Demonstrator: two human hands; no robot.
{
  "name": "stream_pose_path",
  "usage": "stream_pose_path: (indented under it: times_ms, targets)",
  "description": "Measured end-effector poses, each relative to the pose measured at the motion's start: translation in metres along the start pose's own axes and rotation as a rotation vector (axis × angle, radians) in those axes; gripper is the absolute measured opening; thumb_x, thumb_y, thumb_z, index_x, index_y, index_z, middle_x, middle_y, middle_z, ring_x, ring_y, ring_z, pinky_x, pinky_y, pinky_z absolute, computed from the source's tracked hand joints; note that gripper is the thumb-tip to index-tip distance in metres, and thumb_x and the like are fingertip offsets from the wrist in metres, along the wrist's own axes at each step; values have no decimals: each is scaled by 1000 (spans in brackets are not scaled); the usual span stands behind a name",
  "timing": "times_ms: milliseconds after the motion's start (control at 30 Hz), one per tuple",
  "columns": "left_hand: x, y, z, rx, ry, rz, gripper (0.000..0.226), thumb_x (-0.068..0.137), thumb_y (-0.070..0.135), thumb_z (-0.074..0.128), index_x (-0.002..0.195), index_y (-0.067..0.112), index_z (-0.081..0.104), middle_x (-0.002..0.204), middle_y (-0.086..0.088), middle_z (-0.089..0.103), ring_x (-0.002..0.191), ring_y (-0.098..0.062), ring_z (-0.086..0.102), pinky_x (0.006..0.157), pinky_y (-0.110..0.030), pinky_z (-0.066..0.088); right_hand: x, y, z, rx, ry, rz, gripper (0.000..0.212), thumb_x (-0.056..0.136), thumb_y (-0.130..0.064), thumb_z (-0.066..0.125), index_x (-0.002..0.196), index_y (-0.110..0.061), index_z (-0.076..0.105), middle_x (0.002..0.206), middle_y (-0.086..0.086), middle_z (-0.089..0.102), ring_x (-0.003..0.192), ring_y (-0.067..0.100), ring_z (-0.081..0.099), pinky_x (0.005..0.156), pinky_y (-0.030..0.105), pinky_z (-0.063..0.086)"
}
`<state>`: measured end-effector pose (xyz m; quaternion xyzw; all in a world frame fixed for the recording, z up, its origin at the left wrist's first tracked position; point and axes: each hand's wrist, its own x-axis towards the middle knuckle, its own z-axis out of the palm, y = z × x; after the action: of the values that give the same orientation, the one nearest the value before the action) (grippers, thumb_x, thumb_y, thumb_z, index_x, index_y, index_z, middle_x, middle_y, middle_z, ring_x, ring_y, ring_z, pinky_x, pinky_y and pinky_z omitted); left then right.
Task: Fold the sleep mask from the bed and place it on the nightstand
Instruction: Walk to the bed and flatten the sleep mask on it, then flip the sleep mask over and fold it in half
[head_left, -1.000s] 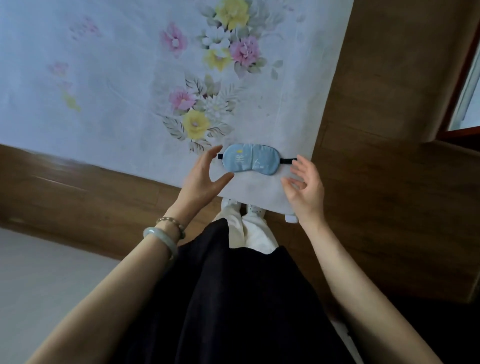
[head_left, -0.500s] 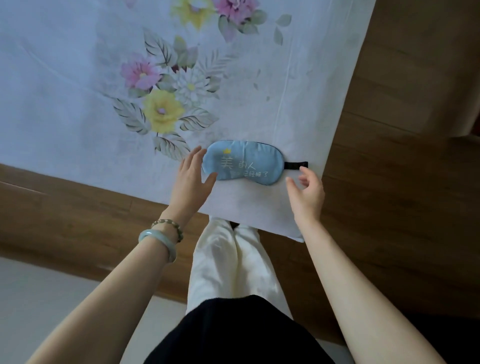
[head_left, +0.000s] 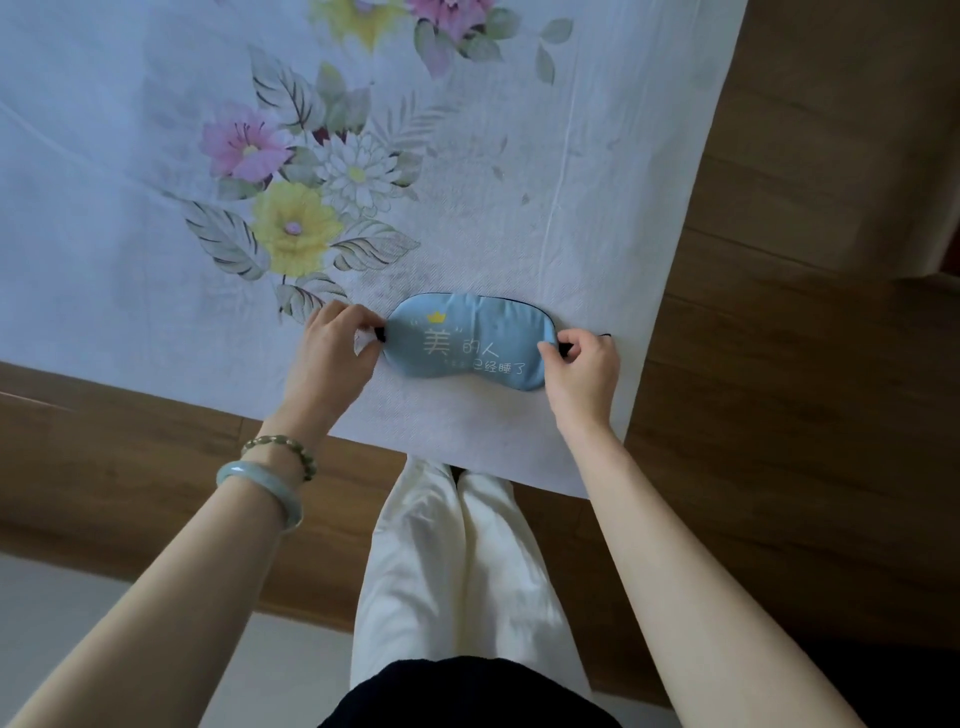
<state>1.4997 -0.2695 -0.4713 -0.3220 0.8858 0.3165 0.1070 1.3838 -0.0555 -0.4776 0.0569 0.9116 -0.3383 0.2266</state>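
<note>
A light blue sleep mask (head_left: 467, 340) with pale lettering and a small yellow crown lies flat near the corner of the bed's white floral sheet (head_left: 156, 234). My left hand (head_left: 332, 358) pinches the mask's left end, where the black strap starts. My right hand (head_left: 582, 374) pinches the right end over the black strap. Both hands rest on the sheet. No nightstand is clearly in view.
The wooden bed frame (head_left: 130, 467) runs along the sheet's near edge, and dark wooden panelling (head_left: 779, 364) stands to the right of the bed corner. My legs in cream trousers (head_left: 457, 561) stand against the frame. Pale floor (head_left: 62, 623) shows at lower left.
Both hands, open beside the mask before, have closed their fingers on its two ends. The camera has come closer to the bed.
</note>
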Motion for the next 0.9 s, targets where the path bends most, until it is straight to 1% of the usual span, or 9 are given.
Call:
stream_pose_path:
  times_ms: [133,200,333,400,533,633,733,833,900]
  targets:
    - [1,0,-1,11,-41,-12,14,82,11,68,94,4,68,98,-11,61,97,-31,56,81,-34,44,3,-2,-8,3,-24,-6,9,79,-11,68,84,-3,66,83,9,52,87,29,53,74,22,35]
    - [0,0,0,19,-82,-12,14,83,13,68,93,4,67,95,-7,57,92,-28,56,77,-31,42,3,1,-14,-11,-13,-21,9,79,-11,68,84,-4,67,85,5,50,87,26,53,74,19,33]
    - [-5,3,8,6,-178,-3,24,84,14,67,106,4,65,102,-10,52,90,-28,52,77,-35,43,3,9,-25,-44,1,-21,11,79,-11,69,87,-5,68,91,3,48,90,26,56,78,22,37]
    - [-7,2,11,15,-152,6,19,84,13,67,100,2,67,102,-15,55,89,-33,54,74,-40,45,4,11,-27,-43,6,-16,11,78,-10,69,88,-4,69,93,3,46,92,29,57,84,25,40]
    - [-8,-5,4,64,-61,62,14,82,17,71,86,5,66,91,-10,58,81,-28,53,63,-34,37,7,12,-28,-20,47,-4,10,79,-10,69,86,-4,67,101,7,46,100,33,55,94,40,44]
    - [-5,-11,-4,60,-21,56,15,80,19,73,86,7,67,89,-2,56,77,-23,53,64,-30,34,11,14,-26,-10,40,20,9,81,-10,66,89,-5,66,116,15,49,116,28,48,99,30,37]
    - [-4,-6,-5,24,-70,54,19,82,17,71,99,9,66,96,-2,57,83,-26,59,67,-27,36,14,14,-26,-5,23,19,8,83,-12,65,88,-7,64,98,6,55,99,25,56,82,21,36]
    - [-7,9,-1,-9,-57,40,39,84,16,69,120,7,56,117,-13,57,98,-28,59,78,-35,47,15,8,-29,25,35,7,4,81,-13,65,84,-12,63,86,0,61,82,16,57,71,17,38]
    - [-15,28,2,-96,-27,47,34,86,15,67,118,9,58,115,-10,59,96,-25,60,83,-36,51,9,0,-34,88,51,-15,5,79,-12,64,81,-16,62,78,-8,60,75,4,56,68,15,42]
